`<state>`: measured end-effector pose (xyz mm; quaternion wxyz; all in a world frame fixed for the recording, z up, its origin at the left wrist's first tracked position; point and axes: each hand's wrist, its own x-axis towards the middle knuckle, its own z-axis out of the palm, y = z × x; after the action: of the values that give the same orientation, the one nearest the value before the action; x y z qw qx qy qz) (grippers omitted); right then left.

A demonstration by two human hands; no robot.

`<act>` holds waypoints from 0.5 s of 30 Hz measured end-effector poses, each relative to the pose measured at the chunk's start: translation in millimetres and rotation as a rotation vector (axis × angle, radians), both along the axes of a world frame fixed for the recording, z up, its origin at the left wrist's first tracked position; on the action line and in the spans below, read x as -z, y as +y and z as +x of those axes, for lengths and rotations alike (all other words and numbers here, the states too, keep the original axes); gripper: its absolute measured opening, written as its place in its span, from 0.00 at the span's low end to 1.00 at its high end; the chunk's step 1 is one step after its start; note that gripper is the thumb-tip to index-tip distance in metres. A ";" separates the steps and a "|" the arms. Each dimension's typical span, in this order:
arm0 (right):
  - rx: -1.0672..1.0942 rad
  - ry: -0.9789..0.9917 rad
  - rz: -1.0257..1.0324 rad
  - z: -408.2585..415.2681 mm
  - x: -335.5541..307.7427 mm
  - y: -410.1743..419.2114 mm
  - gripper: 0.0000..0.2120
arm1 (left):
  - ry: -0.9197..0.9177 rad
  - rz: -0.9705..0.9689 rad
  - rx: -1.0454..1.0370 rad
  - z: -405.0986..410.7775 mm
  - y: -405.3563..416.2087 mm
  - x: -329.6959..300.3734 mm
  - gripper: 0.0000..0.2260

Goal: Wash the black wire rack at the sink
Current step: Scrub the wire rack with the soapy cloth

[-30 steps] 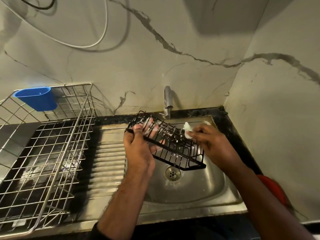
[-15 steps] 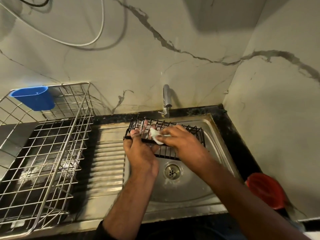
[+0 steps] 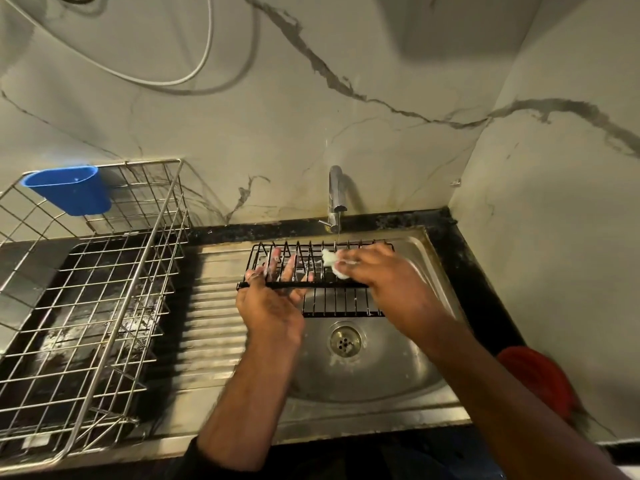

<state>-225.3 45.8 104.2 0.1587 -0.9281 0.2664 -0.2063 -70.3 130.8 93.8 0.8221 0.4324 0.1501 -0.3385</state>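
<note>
The black wire rack [image 3: 341, 301] is held over the steel sink [image 3: 391, 368], just below the tap [image 3: 335, 195], from which a thin stream of water falls. My left hand [image 3: 273, 303] grips the rack's near left rail, thumb on top and fingers showing through the wires underneath. My right hand [image 3: 384, 278] pinches a white soapy scrub pad [image 3: 333, 262] and presses it on the rack's wires near the back middle.
A large steel dish basket [image 3: 104, 296] stands on the drainboard at left, with a blue plastic cup [image 3: 71, 190] hung on its back rim. A red lid-like object [image 3: 543, 379] lies on the dark counter at right. The sink drain [image 3: 345, 340] lies below the rack.
The rack has levelled out from a tilt. My right hand with the pad went left across the wires, then back toward the middle under the tap.
</note>
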 end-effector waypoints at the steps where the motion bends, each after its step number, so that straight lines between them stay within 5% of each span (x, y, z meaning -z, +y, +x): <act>1: -0.038 0.024 -0.011 1.5 2.5 0.1 0.25 | -0.002 -0.005 -0.004 1.9 -0.3 0.3 0.04; 8: 0.320 -0.102 0.037 -34.3 15.0 -41.7 0.21 | 0.048 -0.019 -0.045 14.2 7.0 7.9 0.09; 15: 0.439 -0.290 0.373 -22.6 20.8 -20.6 0.14 | 0.162 -0.079 -0.038 29.7 5.1 17.7 0.08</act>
<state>-248.0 25.2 83.4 0.3142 -0.7643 0.4681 -0.3132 -40.6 135.9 76.1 0.8300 0.3681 0.2107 -0.3624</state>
